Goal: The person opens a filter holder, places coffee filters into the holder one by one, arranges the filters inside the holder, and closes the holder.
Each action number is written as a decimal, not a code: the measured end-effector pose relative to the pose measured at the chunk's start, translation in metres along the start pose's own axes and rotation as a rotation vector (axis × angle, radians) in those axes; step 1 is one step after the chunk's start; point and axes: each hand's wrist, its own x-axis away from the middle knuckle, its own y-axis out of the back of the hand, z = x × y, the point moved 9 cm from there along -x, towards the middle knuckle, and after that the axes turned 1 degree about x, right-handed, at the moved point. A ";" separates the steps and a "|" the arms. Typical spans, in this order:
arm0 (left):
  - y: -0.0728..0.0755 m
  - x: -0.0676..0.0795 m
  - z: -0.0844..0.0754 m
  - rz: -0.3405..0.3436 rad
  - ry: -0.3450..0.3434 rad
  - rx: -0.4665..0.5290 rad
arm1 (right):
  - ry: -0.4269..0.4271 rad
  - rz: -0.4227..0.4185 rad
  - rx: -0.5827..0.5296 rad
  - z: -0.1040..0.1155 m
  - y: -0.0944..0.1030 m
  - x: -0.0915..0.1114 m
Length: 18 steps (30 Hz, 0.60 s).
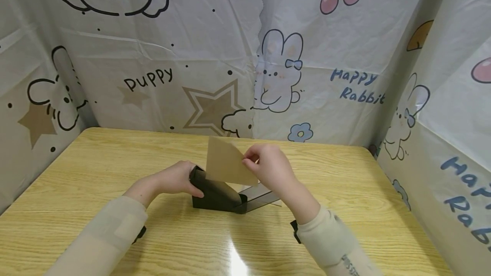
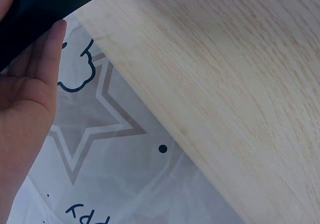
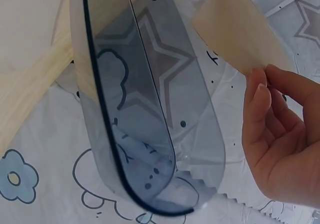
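My left hand (image 1: 178, 179) grips the upper left end of a black box (image 1: 215, 197) with sloping sides, thumb on its near face. A smoky see-through lid (image 1: 264, 199) stands swung out from the box's right end; the right wrist view shows its rounded end (image 3: 200, 119) close up. Between thumb and fingertips, my right hand (image 1: 272, 167) pinches the right edge of a tan sheet of paper (image 1: 226, 161), above the box. In the right wrist view the sheet (image 3: 240, 33) looks thin and slightly bent. The left wrist view shows only part of the dark box (image 2: 50, 6).
The box sits on a wood-grain table (image 1: 184, 242). Printed white sheeting (image 1: 215, 46) hangs behind the table and along both sides. A small black piece (image 1: 295, 231) shows at the right wrist, another (image 1: 140, 234) by the left sleeve.
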 end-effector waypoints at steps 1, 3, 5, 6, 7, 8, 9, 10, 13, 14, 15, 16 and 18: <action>0.000 0.000 0.000 0.001 -0.004 -0.003 | 0.001 -0.002 0.002 0.001 -0.001 0.000; 0.000 0.000 0.000 0.003 -0.009 -0.004 | 0.003 -0.005 0.003 0.001 -0.004 0.000; 0.000 0.000 -0.001 0.006 -0.017 -0.006 | 0.010 -0.009 0.014 0.003 -0.007 0.001; 0.000 0.000 -0.001 0.008 -0.017 -0.002 | 0.010 -0.007 0.016 0.003 -0.008 0.001; 0.000 0.000 -0.001 0.008 -0.017 0.001 | 0.013 -0.006 0.017 0.003 -0.009 0.001; 0.000 0.000 -0.001 0.009 -0.015 0.005 | 0.014 -0.004 0.018 0.004 -0.010 0.001; 0.000 0.000 -0.001 0.010 -0.014 0.006 | 0.017 -0.003 0.019 0.004 -0.012 0.001; 0.000 0.000 0.000 0.010 -0.013 0.007 | 0.020 0.000 0.019 0.004 -0.013 0.001; -0.001 -0.001 0.000 0.009 -0.008 0.004 | 0.029 0.008 0.023 0.004 -0.019 0.000; 0.000 -0.001 0.001 0.009 -0.009 0.001 | 0.034 0.009 0.028 0.004 -0.021 0.000; 0.000 -0.001 0.001 0.007 -0.011 -0.004 | 0.039 0.012 0.034 0.004 -0.023 0.000; 0.000 -0.001 0.001 0.007 -0.011 -0.009 | 0.042 0.015 0.039 0.003 -0.025 0.000; 0.000 -0.001 0.001 0.004 -0.011 -0.015 | 0.050 0.023 0.050 0.003 -0.029 -0.001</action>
